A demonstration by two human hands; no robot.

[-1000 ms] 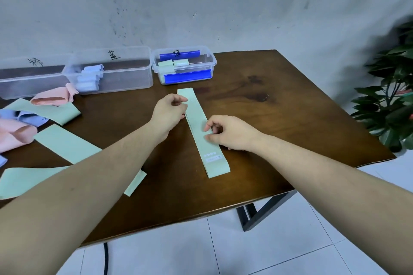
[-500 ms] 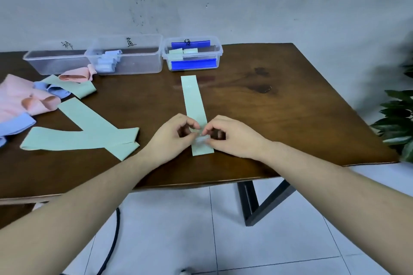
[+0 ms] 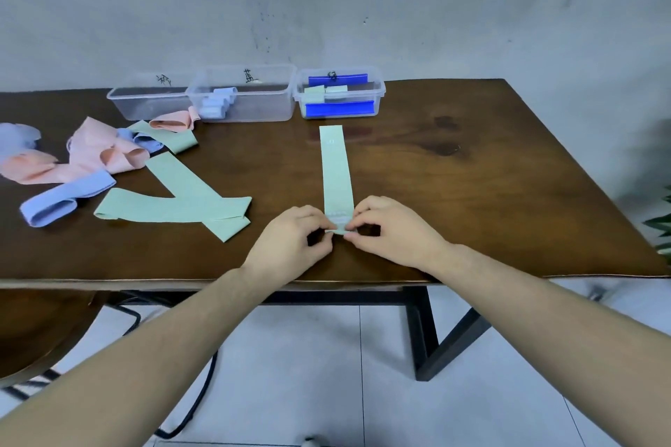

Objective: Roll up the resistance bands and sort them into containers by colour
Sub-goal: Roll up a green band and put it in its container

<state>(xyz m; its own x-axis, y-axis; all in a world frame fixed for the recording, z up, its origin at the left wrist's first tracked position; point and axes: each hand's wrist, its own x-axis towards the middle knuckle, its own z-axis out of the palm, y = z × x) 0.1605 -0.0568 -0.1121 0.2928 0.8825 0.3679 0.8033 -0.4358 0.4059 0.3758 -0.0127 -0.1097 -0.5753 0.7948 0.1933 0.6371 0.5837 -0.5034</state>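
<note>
While stretched flat along the dark wooden worktop (image 3: pixel 472 192), lies pointing toward three clear containers (image 3: pixel 243 94) at the far edge: a green band (image 3: pixel 336 170). Pinched at its near end by the left hand (image 3: pixel 290 241) and right hand (image 3: pixel 392 229), fingers curled round the first fold. Loose green, pink and blue bands (image 3: pixel 109 160) heaped well to the left.

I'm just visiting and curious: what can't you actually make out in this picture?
- Near end of the green band, head view: covered by the fingers of the left hand and right hand, so how far it is rolled is unclear.
- Handwritten marks on the three containers: too small to read.
- Plant: cut off by the right edge.
</note>
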